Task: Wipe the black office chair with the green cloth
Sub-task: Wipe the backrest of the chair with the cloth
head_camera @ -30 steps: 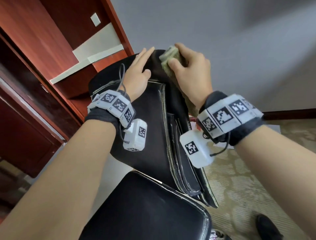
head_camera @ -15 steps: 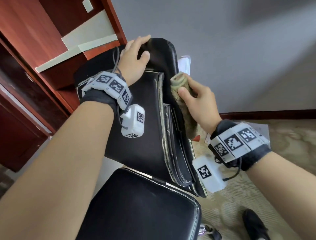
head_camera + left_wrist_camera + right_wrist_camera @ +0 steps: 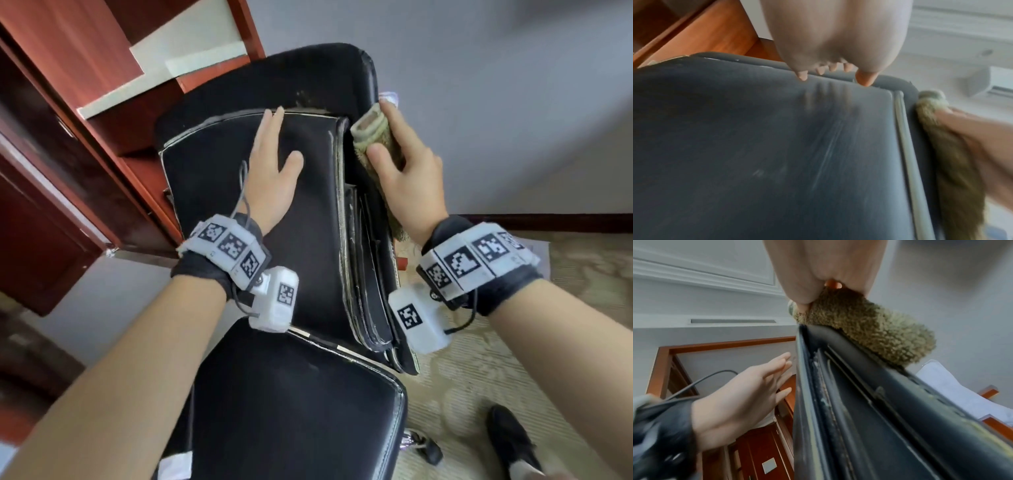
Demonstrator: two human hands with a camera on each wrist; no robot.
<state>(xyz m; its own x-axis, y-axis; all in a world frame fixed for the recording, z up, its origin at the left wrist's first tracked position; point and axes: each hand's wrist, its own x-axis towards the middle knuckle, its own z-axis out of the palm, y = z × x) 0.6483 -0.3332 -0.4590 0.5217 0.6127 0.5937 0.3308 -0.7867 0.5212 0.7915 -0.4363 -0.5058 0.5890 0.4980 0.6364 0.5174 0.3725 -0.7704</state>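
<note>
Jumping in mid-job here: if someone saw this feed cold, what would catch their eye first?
First, the black office chair filling the middle of the head view, its backrest edge worn and cracked. Next, the right hand gripping the rolled green cloth against the backrest's right side edge, near the top. The left hand lies flat, fingers straight, on the front of the backrest.

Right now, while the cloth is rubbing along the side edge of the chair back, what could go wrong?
1. The piping and edge of the chair back already look cracked and flaking; hard rubbing with the green cloth may peel off more.
2. The left hand only lies flat on the back panel, fingers straight, so the chair could turn or roll away under the push.
3. The right hand holds the cloth bunched, and a loose tail hangs below; it might catch in the layered side seams.
</note>
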